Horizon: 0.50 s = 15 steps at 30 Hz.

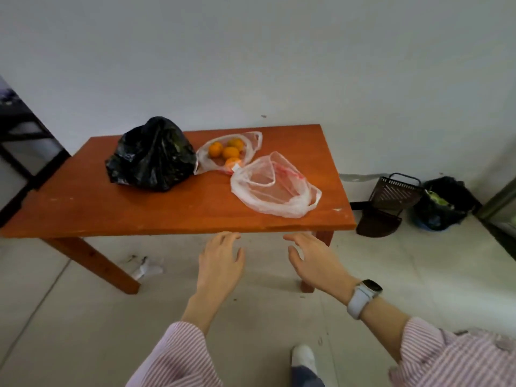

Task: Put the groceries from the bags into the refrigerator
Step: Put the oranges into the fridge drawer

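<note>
Three bags lie on an orange-brown wooden table (83, 208). A bulging black plastic bag (152, 155) sits at the back left. Beside it a clear bag (251, 142) holds several oranges (230, 152). A second clear bag with red print (275, 188) lies open and looks empty, nearer the front right. My left hand (220, 261) and my right hand (315, 261) hover just short of the table's front edge, fingers spread and relaxed, holding nothing. A watch is on my right wrist.
A dark basket (395, 191) and a black bag with green contents (441, 205) stand on the floor right of the table by the wall. A dark-framed structure (25, 152) stands at the left. Crumpled white paper (145, 268) lies under the table.
</note>
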Tool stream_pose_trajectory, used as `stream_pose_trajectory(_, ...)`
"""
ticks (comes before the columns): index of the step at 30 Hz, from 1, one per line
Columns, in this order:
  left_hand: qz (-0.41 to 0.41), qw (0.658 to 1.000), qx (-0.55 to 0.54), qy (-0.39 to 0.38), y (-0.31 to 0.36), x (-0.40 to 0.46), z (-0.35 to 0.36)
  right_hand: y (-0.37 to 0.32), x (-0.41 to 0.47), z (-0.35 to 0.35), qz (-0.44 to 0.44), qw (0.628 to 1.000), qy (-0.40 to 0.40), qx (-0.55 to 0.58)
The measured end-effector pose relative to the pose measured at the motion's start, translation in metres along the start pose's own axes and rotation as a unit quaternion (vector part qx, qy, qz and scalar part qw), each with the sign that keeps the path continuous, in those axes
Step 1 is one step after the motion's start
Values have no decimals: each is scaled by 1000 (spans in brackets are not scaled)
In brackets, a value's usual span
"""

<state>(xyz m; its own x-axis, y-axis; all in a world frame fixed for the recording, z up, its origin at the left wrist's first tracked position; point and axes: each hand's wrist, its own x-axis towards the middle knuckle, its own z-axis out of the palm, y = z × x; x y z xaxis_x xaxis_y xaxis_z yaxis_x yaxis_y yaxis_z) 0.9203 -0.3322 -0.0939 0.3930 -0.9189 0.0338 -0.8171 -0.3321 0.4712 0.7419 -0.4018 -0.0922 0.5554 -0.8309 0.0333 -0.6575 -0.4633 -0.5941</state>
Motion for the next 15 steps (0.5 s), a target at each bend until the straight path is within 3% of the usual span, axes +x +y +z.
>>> stream_pose_trajectory(9,-63,998,-16,9,-44,205,8,27,240,22,-37,999,-24,21)
stream_pose_trajectory(15,-98,994,-40,6,-74,309,7,25,375,43,8,997,-30,72)
